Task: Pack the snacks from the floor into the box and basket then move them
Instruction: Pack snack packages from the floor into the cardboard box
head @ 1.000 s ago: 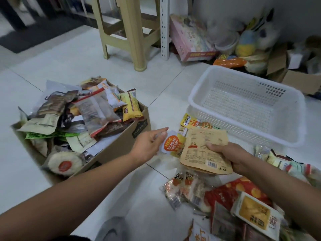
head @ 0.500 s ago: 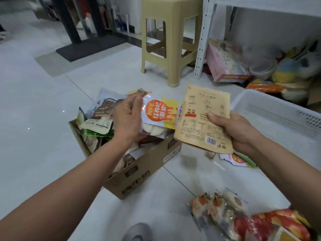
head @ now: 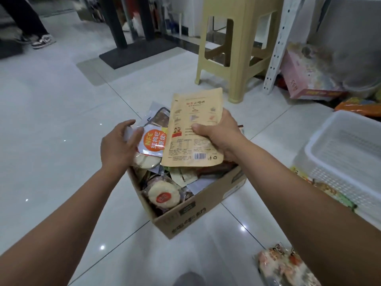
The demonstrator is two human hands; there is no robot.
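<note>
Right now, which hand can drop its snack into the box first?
Probably the left. The left hand holds the orange-circle pouch low, close over the snacks piled in the box. The right hand holds its tan pouch upright and looks higher.

Box [head: 185, 211] centre floor, snacks inside; basket [head: 340, 162] to right; stool [head: 237, 48] behind box; loose snacks [head: 284, 267] front right.

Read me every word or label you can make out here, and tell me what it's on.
"NFC" and "红枸杞原浆": the orange-and-white pouch in the left hand.
"纯牛奶", likely: side of the cardboard box.
Too blurred: heading and fine print on the kraft pouch in the right hand.
Also blurred: lettering on the pink box.
</note>
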